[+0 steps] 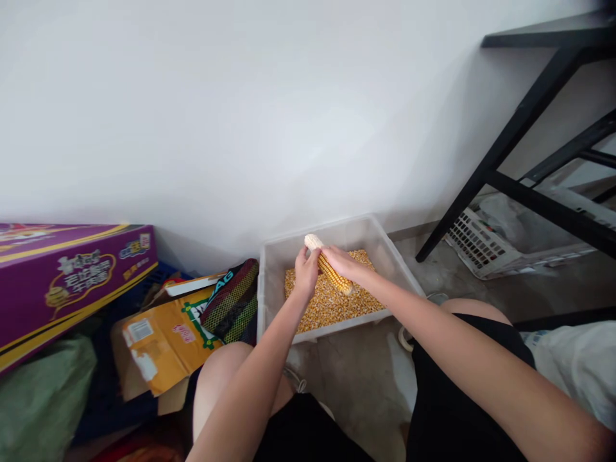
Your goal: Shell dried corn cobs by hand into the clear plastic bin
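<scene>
An ear of corn (335,276) is held at a slant over a translucent plastic bin (269,314). Its upper end is bare and whitish, while yellow kernels still cover the lower part. My left hand (307,269) is closed around the upper part from the left. From the other side, my right hand (339,262) grips the ear near its middle, the fingers partly hidden. Loose corn kernels (317,308) spread across the bottom of the bin below both hands.
Left of the bin are a mesh bag (235,301), a flattened yellow carton (163,346) and a large purple box (86,276). A black-legged table (520,122) stands at right, with a white crate (491,250) under it. A white wall rises behind.
</scene>
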Tool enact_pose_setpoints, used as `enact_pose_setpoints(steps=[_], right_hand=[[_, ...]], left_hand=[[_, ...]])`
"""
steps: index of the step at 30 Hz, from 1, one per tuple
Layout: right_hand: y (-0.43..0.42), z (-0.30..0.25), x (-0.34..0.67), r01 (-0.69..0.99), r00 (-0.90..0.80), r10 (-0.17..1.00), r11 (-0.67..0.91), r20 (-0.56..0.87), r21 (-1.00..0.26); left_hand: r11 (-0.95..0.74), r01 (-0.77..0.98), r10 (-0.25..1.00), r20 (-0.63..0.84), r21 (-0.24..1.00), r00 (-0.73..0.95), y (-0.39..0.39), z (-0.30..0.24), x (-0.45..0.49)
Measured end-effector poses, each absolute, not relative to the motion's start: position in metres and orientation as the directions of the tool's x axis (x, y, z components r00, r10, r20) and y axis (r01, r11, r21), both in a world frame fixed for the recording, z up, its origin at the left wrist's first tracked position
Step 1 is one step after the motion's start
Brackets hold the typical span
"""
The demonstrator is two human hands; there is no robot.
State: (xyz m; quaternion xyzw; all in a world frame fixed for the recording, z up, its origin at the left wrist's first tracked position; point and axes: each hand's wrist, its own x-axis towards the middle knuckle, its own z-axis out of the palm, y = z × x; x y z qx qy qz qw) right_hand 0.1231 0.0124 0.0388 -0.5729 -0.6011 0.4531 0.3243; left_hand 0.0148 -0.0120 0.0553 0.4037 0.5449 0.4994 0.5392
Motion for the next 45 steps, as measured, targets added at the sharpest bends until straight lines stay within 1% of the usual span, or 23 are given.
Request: enact_pose_setpoints(steps=[5,10,12,14,19,23,25,28,31,36,38,41,43,45], right_hand=[[0.014,0.041,0.124,0.34,-0.176,0.976,-0.064,-0.13,-0.938],[0.013,0.041,0.125,0.216,-0.183,0.97,-0.117,-0.158,-0.969],[0.013,0.04,0.125,0.225,-0.182,0.97,-0.115,-0.158,-0.967],[0.014,0.038,0.125,0.269,-0.179,0.974,-0.086,-0.138,-0.959],[0.019,0.035,0.125,0.372,-0.155,0.979,-0.066,-0.132,-0.926],[0.017,0.037,0.124,0.367,-0.15,0.976,-0.094,-0.158,-0.925],[0.015,0.04,0.124,0.356,-0.175,0.967,-0.112,-0.184,-0.928],[0.013,0.043,0.122,0.288,-0.243,0.951,-0.12,-0.193,-0.95],[0.01,0.042,0.119,0.182,-0.233,0.952,-0.16,-0.2,-0.97],[0.005,0.037,0.117,0.071,-0.214,0.941,-0.252,-0.261,-0.965],[0.004,0.036,0.115,0.029,-0.196,0.943,-0.267,-0.267,-0.963],[0.002,0.035,0.11,-0.071,-0.188,0.944,-0.288,-0.271,-0.955],[0.001,0.034,0.107,-0.138,-0.177,0.95,-0.284,-0.258,-0.949],[0.0,0.034,0.104,-0.167,-0.139,0.955,-0.283,-0.261,-0.945]], left_hand=[[0.178,-0.072,0.979,-0.184,0.981,-0.088,-0.008,0.054,0.017],[0.162,-0.013,0.98,-0.162,0.987,-0.112,-0.007,0.046,0.017],[0.147,-0.015,0.983,-0.147,0.989,-0.112,-0.007,0.042,0.018],[0.141,-0.023,0.983,-0.142,0.99,-0.114,-0.006,0.039,0.019],[0.184,-0.064,0.977,-0.19,0.981,-0.098,-0.007,0.042,0.019],[0.221,-0.106,0.97,-0.23,0.969,-0.077,-0.013,0.047,0.019],[0.232,-0.125,0.968,-0.241,0.965,-0.066,-0.015,0.049,0.017],[0.246,-0.16,0.967,-0.253,0.956,-0.024,-0.017,0.051,0.015],[0.273,-0.211,0.96,-0.28,0.939,-0.004,-0.015,0.05,0.013],[0.271,-0.296,0.945,-0.311,0.916,-0.099,-0.011,0.044,0.016],[0.21,-0.353,0.954,-0.27,0.912,-0.13,-0.009,0.041,0.019],[0.106,-0.429,0.976,-0.176,0.897,-0.125,-0.006,0.039,0.021],[0.074,-0.448,0.98,-0.148,0.891,-0.13,-0.003,0.038,0.021],[0.058,-0.448,0.982,-0.132,0.892,-0.135,-0.001,0.039,0.021]])
